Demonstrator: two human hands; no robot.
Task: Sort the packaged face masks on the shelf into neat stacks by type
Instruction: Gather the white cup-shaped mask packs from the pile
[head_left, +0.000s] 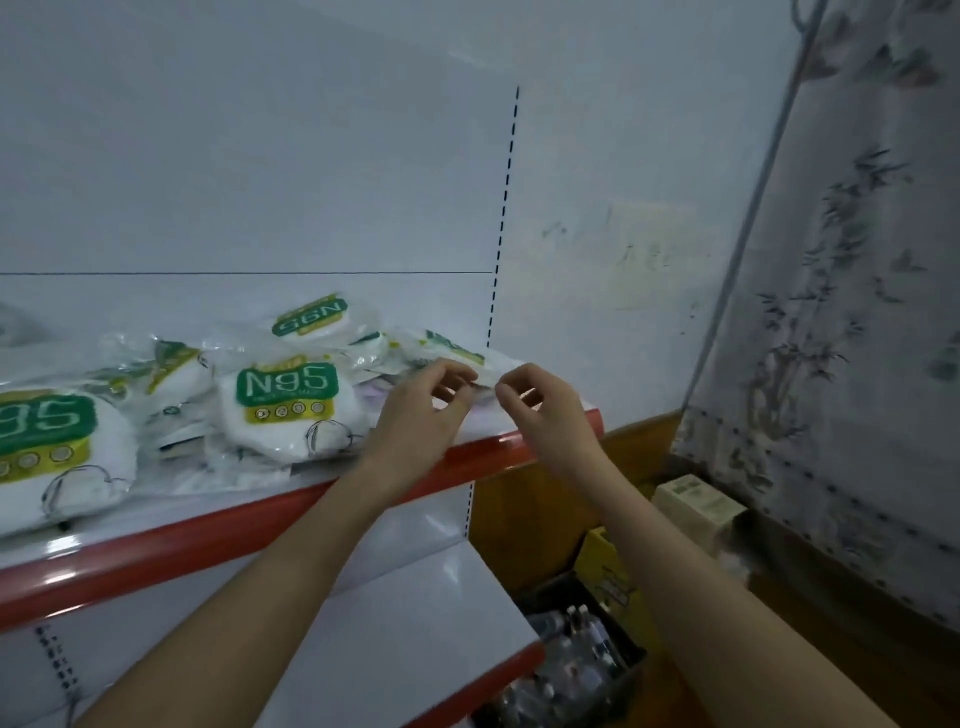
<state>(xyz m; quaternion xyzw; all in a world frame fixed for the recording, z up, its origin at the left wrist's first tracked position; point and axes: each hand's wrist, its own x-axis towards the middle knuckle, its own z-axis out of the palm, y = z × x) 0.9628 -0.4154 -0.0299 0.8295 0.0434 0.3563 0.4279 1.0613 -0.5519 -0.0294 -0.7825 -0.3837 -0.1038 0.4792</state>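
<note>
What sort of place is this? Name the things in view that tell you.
Probably a small shop or its stockroom. A retail-style shelf with a red front edge holds many packaged N95 masks, the slotted upright is typical shop racking, and a crate of bottles sits on the floor beside it.

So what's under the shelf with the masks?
Under the shelf sits another white shelf, bare where it shows. Right of it, a dark crate holds bottles. The arms cover part of it.
</note>
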